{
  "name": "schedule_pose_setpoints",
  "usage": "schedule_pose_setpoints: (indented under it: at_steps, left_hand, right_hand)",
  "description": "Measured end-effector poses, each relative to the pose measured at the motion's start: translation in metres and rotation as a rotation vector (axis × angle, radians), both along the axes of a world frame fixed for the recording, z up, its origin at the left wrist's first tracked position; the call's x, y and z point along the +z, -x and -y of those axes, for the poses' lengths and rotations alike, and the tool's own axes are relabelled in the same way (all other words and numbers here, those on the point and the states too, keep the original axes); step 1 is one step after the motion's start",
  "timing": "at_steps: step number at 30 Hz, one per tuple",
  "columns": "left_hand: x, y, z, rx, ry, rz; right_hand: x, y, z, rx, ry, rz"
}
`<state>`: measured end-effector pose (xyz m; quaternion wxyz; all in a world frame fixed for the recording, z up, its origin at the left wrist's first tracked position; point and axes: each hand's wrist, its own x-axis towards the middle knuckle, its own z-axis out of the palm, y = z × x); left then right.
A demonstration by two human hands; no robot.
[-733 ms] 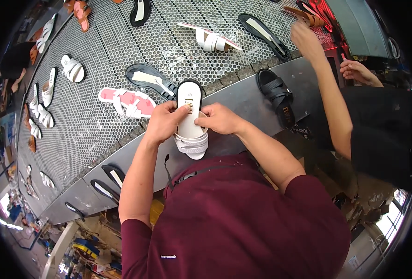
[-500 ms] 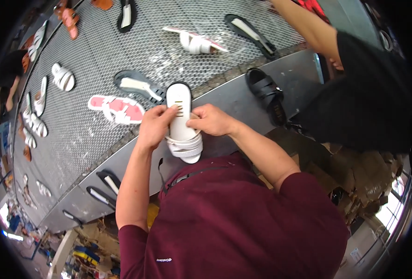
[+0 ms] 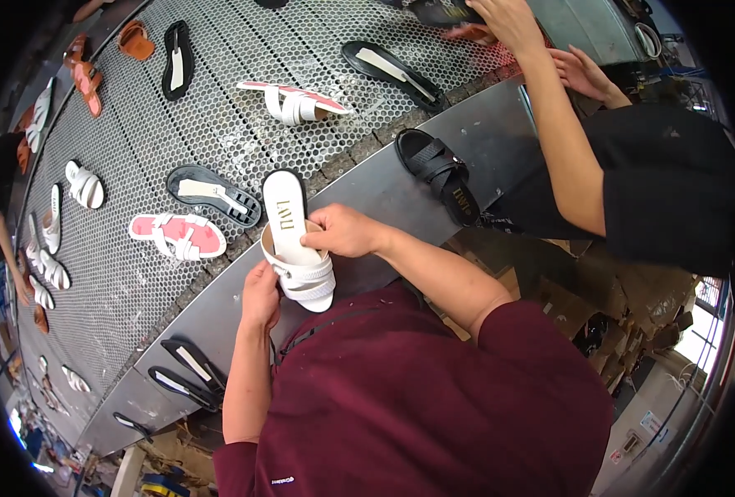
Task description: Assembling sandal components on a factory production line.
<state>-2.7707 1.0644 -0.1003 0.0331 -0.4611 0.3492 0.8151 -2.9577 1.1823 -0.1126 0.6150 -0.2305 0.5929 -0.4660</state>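
White strapped sandal [image 3: 297,248] clamped between both hands at the metal ledge [image 3: 434,215] of the perforated conveyor table [image 3: 135,132]: left hand [image 3: 260,296] closed around the toe-end edge from below, steadying it. Right hand [image 3: 344,232] closed over the strap side, fingers pressing the upper, apparently to seat it. Black sandal [image 3: 440,172] beyond right hand; pink-soled sandal [image 3: 178,235] outward of left.
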Motion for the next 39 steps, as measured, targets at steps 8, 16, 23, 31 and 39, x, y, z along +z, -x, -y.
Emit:
schedule_pose_setpoints:
  at_steps: [8, 16, 23, 31, 39]
  left_hand:
    - [-0.005, 0.0, -0.008, -0.103, 0.239, -0.039]
    - [0.001, 0.008, -0.016, -0.056, 0.232, -0.026]
    - [-0.019, 0.008, -0.008, 0.042, 0.181, -0.028]
    - [-0.004, 0.009, 0.027, 0.358, 0.684, 0.19]
    - [-0.038, -0.024, 0.092, 0.122, 1.278, 0.75]
  right_hand:
    - [0.001, 0.002, -0.009, 0.045, -0.101, 0.089]
    - [-0.007, 0.002, -0.012, 0.094, -0.007, -0.041]
    - [-0.028, -0.019, -0.034, -0.113, -0.003, 0.498]
    - [-0.018, 0.009, 0.025, -0.286, 0.075, 0.229]
    - [-0.01, 0.099, 0.178, -0.443, 0.056, -0.153]
